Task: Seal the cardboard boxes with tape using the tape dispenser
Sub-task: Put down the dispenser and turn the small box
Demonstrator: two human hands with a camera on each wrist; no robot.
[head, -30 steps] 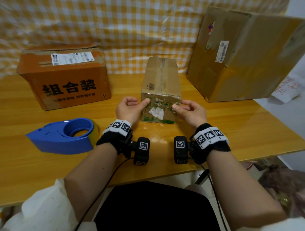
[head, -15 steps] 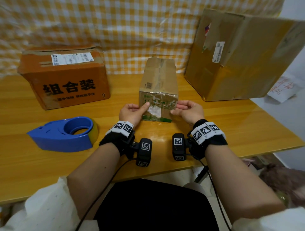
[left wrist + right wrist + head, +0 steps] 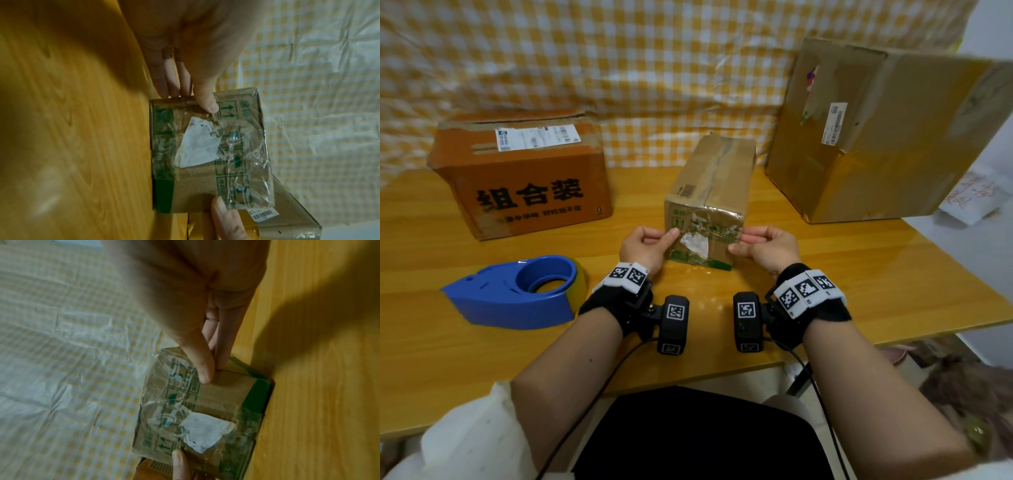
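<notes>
Right, small box (image 3: 707, 202) sits mid-table, end face toward me. My left hand (image 3: 645, 245) and right hand (image 3: 765, 246) each clamp a side edge, thumbs pressing the clear tape (image 3: 244, 146) flat. Rub outward from center, kill wrinkles, hold box steady. Tape dispenser (image 3: 517, 291) lies idle, well left.

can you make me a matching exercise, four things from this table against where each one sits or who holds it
Things:
1. tape dispenser
2. orange box
3. small box
4. big plain box

Places:
a. far right of the table
b. middle, held by both hands
c. near left, lying untouched
d. far left, printed with black characters

Pairs: 1-c, 2-d, 3-b, 4-a
</notes>
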